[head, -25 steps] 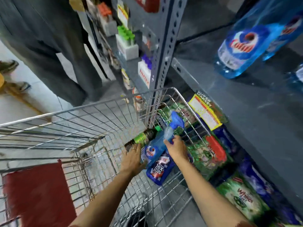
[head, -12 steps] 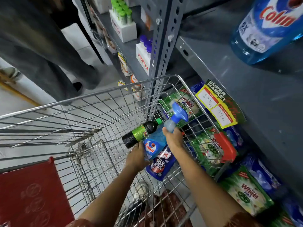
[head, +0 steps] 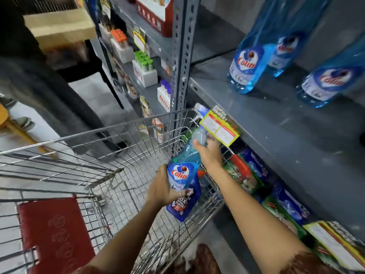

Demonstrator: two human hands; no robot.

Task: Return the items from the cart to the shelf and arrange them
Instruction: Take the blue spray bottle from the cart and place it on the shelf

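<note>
I hold a blue Colin spray bottle [head: 182,173] tilted above the wire cart [head: 98,133], at its right side. My right hand [head: 209,155] is shut around the bottle's neck, just under the trigger head. My left hand [head: 164,188] is shut around its base. A dark blue cleaner bottle [head: 183,206] is pressed under the same fingers. The grey shelf [head: 276,123] is to the right, at about the height of the bottle's head. Three Colin bottles [head: 246,66] [head: 284,50] [head: 331,82] stand on it.
A yellow price tag [head: 219,128] hangs on the shelf edge beside my right hand. Detergent packs [head: 245,175] fill the lower shelf. A perforated steel post [head: 181,56] stands beyond the cart's corner. A person in dark trousers [head: 39,86] is at the left. The cart's red seat flap [head: 55,230] is near me.
Both hands have lifted the Colin bottle and the dark blue bottle up and right toward the shelf edge. The green-labelled dark bottle is out of sight. The view has tilted upward.
</note>
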